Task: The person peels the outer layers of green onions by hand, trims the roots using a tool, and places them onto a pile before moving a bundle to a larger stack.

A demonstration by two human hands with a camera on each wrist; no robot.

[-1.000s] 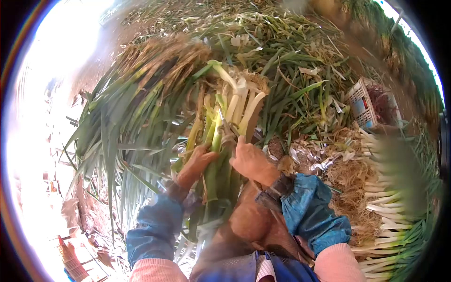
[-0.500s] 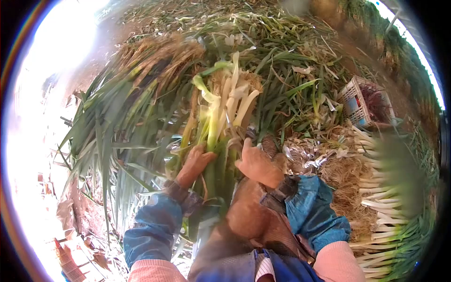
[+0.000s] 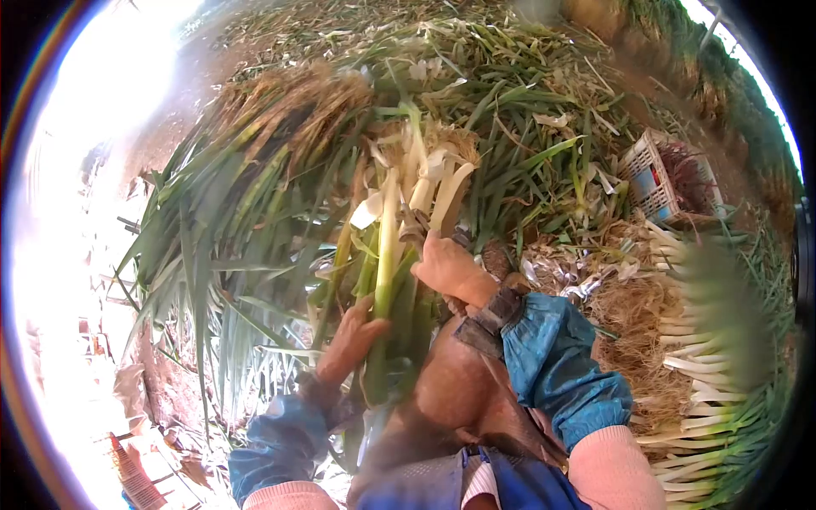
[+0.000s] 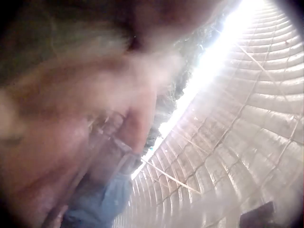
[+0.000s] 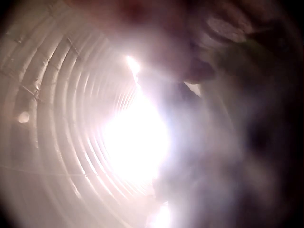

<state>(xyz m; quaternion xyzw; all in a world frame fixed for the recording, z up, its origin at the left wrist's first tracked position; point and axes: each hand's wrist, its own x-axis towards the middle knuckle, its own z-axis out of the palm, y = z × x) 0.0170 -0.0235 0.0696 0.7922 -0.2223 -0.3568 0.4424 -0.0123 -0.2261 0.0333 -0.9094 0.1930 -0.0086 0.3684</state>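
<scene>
The leek (image 3: 387, 255) lies along the inner side of my left hand (image 3: 350, 340), gripped at its green part. My left forearm reaches forward; my right hand (image 3: 450, 270) is beside the leek, fingers curled, though I can't tell around what. The leek's long axis runs nearly straight away from me, pale end farthest.

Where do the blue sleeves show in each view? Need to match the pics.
Head: lower centre, left sleeve and right sleeve on the forearms.
Left wrist: light-blue cloth at bottom, left of centre, apparently a sleeve; can't tell which arm.
Right wrist: none I can make out; much of it is blurred.
Shared landmark: white glare, upper left in head, upper right in left wrist, centre in right wrist.
</scene>
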